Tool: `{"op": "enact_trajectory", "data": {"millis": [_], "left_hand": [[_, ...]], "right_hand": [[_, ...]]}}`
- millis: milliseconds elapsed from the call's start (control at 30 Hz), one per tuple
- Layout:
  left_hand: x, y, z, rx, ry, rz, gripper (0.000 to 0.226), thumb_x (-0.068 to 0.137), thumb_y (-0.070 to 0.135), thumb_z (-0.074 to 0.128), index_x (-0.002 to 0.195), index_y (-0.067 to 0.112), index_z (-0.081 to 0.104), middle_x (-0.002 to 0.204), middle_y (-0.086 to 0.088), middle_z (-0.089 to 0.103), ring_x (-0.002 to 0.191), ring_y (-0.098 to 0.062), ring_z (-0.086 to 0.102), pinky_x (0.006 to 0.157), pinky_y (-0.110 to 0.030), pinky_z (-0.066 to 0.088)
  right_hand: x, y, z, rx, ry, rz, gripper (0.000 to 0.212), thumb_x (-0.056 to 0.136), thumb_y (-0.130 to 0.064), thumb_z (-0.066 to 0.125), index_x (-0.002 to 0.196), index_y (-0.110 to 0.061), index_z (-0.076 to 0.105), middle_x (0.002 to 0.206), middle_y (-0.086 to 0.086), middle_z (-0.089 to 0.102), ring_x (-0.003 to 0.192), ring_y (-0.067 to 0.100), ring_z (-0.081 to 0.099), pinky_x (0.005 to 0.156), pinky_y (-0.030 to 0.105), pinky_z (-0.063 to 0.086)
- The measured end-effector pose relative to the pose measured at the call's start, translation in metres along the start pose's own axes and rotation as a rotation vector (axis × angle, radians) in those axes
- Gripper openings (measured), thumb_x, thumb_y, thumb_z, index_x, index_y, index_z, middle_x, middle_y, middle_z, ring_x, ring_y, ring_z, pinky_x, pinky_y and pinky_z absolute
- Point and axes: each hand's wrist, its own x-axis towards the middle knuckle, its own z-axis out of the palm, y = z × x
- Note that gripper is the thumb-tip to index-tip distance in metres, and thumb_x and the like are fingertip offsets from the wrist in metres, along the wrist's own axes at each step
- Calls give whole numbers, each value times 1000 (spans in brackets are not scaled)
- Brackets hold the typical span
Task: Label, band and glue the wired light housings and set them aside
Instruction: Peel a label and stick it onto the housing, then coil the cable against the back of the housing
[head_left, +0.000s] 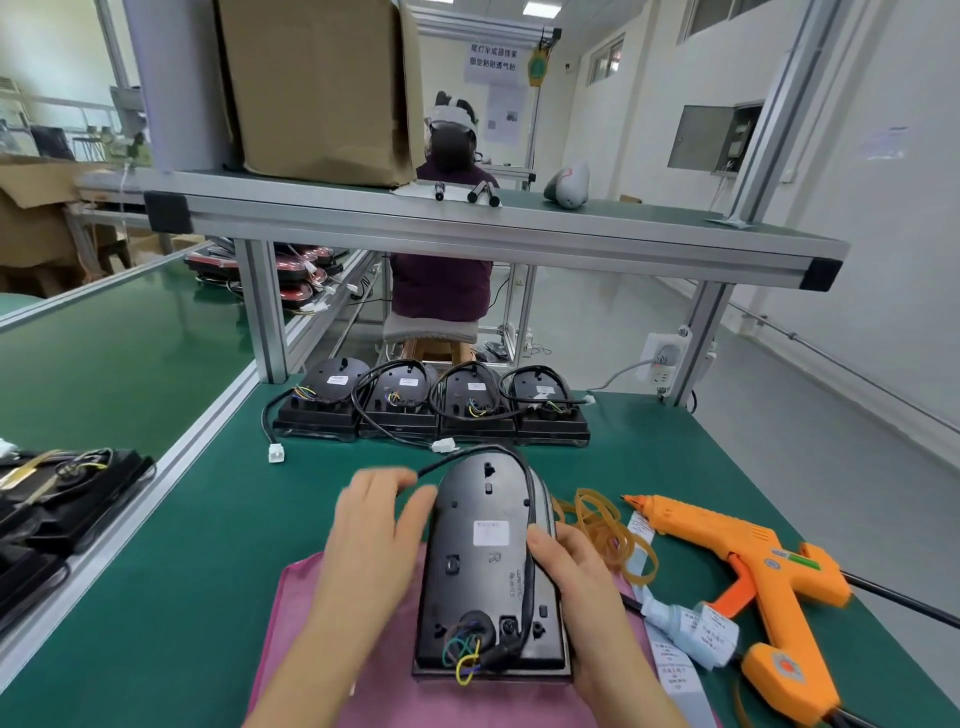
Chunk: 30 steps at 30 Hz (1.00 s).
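At the desk (208, 519), you are holding one housing (483, 577) back-side up over a pink mat (291, 649), its rounded end pointing away from you. Your right hand (566, 571) is clamping its right edge, thumb on top and fingers wrapping under. Your left hand (374, 525) is lying against the left edge with its fingers reaching toward the cable (529, 499) looping over the top. Blur is making it impossible to tell whether that hand is pinching the cable or only touching the shell. A white label (491, 532) is already sitting on the back, while no band is showing around the body. The shell is looking like rigid, light moulded plastic with a smooth surface, so it is likely best gripped by its two long edges. The thin coloured wires (462, 654) at the near end are looking delicate and are best left unpulled, and the springy cable is likely going to need pinning flat for banding. Rubber bands (608, 525), a glue gun (748, 566) and a label strip (675, 670) are lying just to your right, and four finished-looking housings (431, 410) are standing in a row at the far edge. The lens side is facing down and hidden, the label print is too small to read, and the gun's cord is running out of frame.
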Motion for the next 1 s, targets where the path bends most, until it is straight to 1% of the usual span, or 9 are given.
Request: {"op": "enact_trajectory", "data": {"millis": [67, 133, 233, 367, 467, 600, 733, 867, 1000], "left_hand": [[31, 12, -5, 118, -58, 162, 32, 97, 22, 55, 126, 12, 61, 130, -2, 56, 126, -22, 44, 108, -30, 28], [57, 25, -8, 102, -337, 198, 36, 100, 24, 51, 134, 19, 57, 137, 8, 53, 134, -11, 38, 115, -29, 24], [79, 35, -15, -104, -597, 91, 15, 93, 26, 61, 99, 33, 72, 95, 24, 70, 94, 11, 58, 84, -16, 43], [91, 42, -22, 65, -550, 139, 6, 85, 30, 71, 82, 26, 74, 84, 8, 73, 80, -11, 67, 75, -29, 53], [91, 51, -24, 261, -550, 142, 13, 83, 40, 69, 78, 28, 71, 70, 12, 67, 54, 1, 55, 52, -20, 42], [90, 59, -28, 383, -560, 99, 19, 85, 40, 66, 73, 25, 63, 64, 6, 66, 48, -9, 55, 53, -20, 41], [90, 63, -29, 388, -541, 62, 23, 89, 38, 62, 72, 23, 59, 59, 4, 65, 46, -9, 60, 59, -21, 50], [88, 65, -30, 358, -621, -28, 24, 93, 30, 60, 74, 17, 56, 54, 3, 63, 40, -7, 59, 47, -17, 47], [84, 68, -29, 267, -680, -109, 27, 96, 26, 57, 75, 12, 52, 53, -1, 59, 37, -10, 56, 39, -18, 44]], "right_hand": [[-5, 0, 1, -5, -32, 0, 49, 65, -36, 72, 104, -8, 62, 88, 8, 76, 76, 20, 73, 58, 26, 55], [-8, 1, 1, -2, -53, 3, 50, 65, -34, 72, 105, -7, 62, 90, 9, 75, 77, 20, 72, 60, 28, 55], [-12, 0, -3, 10, -72, 3, 49, 66, -30, 72, 106, -4, 61, 90, 11, 75, 76, 22, 72, 60, 29, 56], [-15, 1, -7, 12, -85, 0, 46, 66, -27, 70, 106, -5, 62, 90, 13, 75, 77, 24, 73, 63, 31, 57], [-15, 4, -7, -9, -63, -2, 47, 66, -30, 70, 107, -8, 63, 93, 13, 75, 81, 24, 73, 69, 33, 57], [-14, 5, -7, 2, -39, 9, 48, 65, -32, 71, 105, -7, 64, 92, 13, 75, 79, 24, 73, 65, 32, 57], [-12, 3, -6, -30, -21, 6, 59, 58, -42, 75, 105, -9, 63, 94, 11, 76, 87, 27, 73, 85, 44, 56], [-12, 0, -9, -28, -10, 13, 60, 57, -41, 76, 106, -8, 64, 94, 11, 76, 84, 27, 73, 70, 36, 57], [-9, -5, -10, -8, 5, 15, 56, 63, -37, 75, 108, -6, 65, 97, 14, 75, 89, 32, 72, 80, 43, 57]]}}
